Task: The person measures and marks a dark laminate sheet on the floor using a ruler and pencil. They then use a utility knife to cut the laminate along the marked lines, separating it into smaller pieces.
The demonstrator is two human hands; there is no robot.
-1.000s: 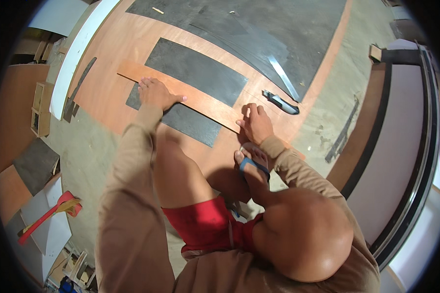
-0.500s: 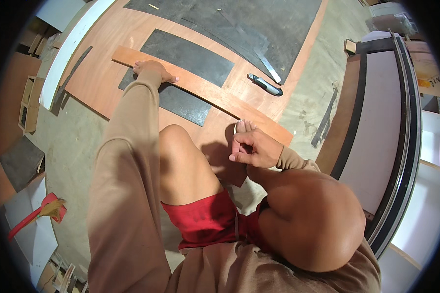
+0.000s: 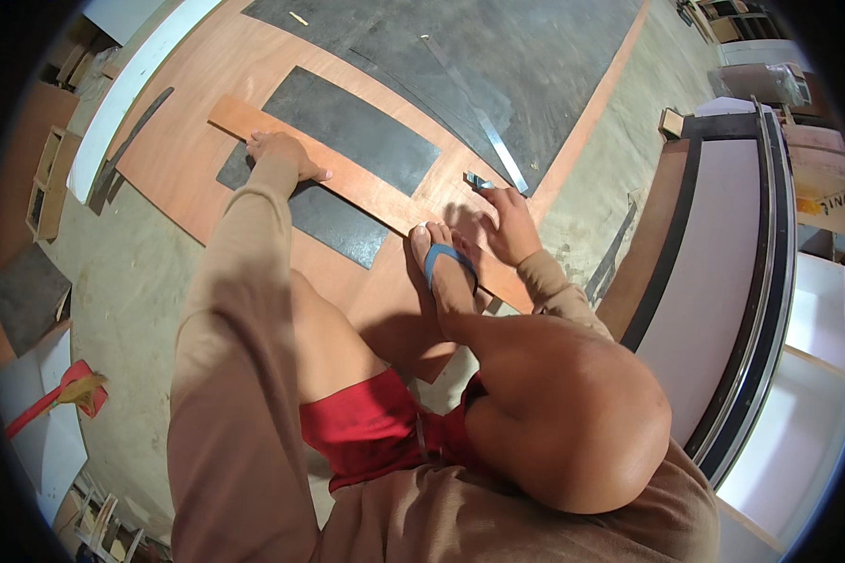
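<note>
A long wooden strip [image 3: 357, 174] lies slantwise over a plywood sheet [image 3: 192, 141] and a dark grey rectangular piece [image 3: 357, 131]. My left hand [image 3: 286, 156] rests on the strip near its far left end, thumb spread away from the fingers and fingertips pressing on it. My foot in a blue flip-flop [image 3: 453, 255] is on the strip's nearer part. My right hand [image 3: 512, 228] is open, fingers apart, at a utility knife [image 3: 477, 180] on the plywood. The fingers partly hide the knife; whether they touch it I cannot tell.
A metal ruler [image 3: 483, 122] lies on a large dark sheet [image 3: 563, 56] beyond the knife. To the right stands a long panel with dark edging [image 3: 704, 263]. A white board [image 3: 127, 103] edges the plywood on the left, and a red-handled brush [image 3: 75, 389] lies lower left.
My right hand has moved from above my foot, forward to the utility knife, its curled fingers opening out. My left hand stays on the strip. The view has shifted slightly.
</note>
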